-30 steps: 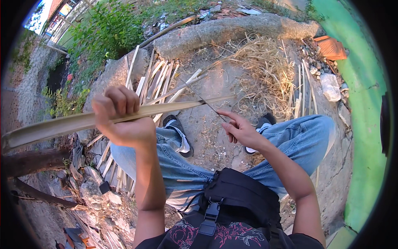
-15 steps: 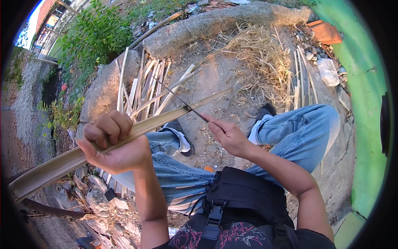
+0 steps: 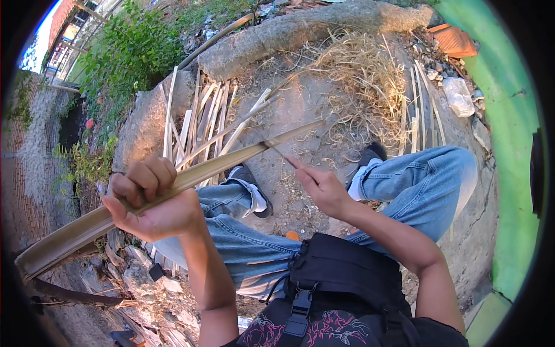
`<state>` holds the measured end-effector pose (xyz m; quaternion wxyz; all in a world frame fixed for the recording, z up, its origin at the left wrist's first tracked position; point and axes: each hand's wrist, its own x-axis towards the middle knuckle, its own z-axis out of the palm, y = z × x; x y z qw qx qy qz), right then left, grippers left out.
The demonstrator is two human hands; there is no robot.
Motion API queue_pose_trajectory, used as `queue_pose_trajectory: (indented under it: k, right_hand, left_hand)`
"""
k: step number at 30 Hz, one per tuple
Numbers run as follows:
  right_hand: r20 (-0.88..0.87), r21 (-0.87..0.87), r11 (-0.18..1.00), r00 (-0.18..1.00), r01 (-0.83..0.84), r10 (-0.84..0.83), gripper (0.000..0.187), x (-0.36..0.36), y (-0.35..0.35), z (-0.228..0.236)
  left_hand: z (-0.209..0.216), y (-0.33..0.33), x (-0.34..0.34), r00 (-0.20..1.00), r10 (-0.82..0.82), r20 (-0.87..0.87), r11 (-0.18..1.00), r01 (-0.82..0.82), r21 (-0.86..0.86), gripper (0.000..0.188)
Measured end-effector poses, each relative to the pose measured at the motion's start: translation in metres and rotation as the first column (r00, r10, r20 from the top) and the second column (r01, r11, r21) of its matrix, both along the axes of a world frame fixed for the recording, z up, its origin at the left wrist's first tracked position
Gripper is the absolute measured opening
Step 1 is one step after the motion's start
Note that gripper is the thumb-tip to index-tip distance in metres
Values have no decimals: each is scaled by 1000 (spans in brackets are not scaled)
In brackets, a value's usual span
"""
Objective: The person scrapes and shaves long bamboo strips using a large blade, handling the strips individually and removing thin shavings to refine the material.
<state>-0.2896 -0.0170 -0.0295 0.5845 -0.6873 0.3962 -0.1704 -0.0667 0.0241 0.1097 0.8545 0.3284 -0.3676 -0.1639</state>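
My left hand [image 3: 153,199] wraps round a long split bamboo strip [image 3: 222,163], its palm turned up. The strip slants from the lower left, where it is broadest, up to a narrow tip past the middle. In my right hand [image 3: 324,194] is a thin-bladed knife [image 3: 281,155], with the index finger stretched along it. The blade touches or lies across the strip toward its far end, where there is a dark mark. The far part of the blade is blurred, and the handle is hidden in my fingers.
Pale bamboo strips [image 3: 214,118] lie bundled left of centre, with more strips [image 3: 422,110] at the right. Curly shavings [image 3: 367,87] are heaped ahead. A concrete ridge [image 3: 300,34] bounds the far side; a green wall [image 3: 503,115] stands right. A black bag [image 3: 350,266] rests on my lap.
My right hand has shifted slightly right and down with the knife, whose blade now looks shorter and blurred. My left hand and the strip have moved only a little.
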Motion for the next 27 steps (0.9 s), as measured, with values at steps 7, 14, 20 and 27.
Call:
queue_pose_trajectory:
  k: [7, 14, 20, 27]
  right_hand:
    - [-135, -62, 984, 975, 169, -176, 45, -13, -13, -66]
    - [25, 339, 868, 918, 364, -395, 47, -10, -19, -49]
    - [30, 370, 870, 931, 327, -363, 47, -5, -19, -36]
    - [68, 240, 937, 959, 253, -277, 45, -3, -18, -34]
  left_hand:
    - [-1, 0, 31, 989, 116, -96, 993, -111, 48, 51]
    - [17, -5, 58, 873, 418, -253, 906, -420, 46, 61]
    - [0, 5, 74, 853, 521, 6, 844, -517, 145, 31]
    - [8, 9, 67, 839, 446, 313, 833, -517, 198, 48]
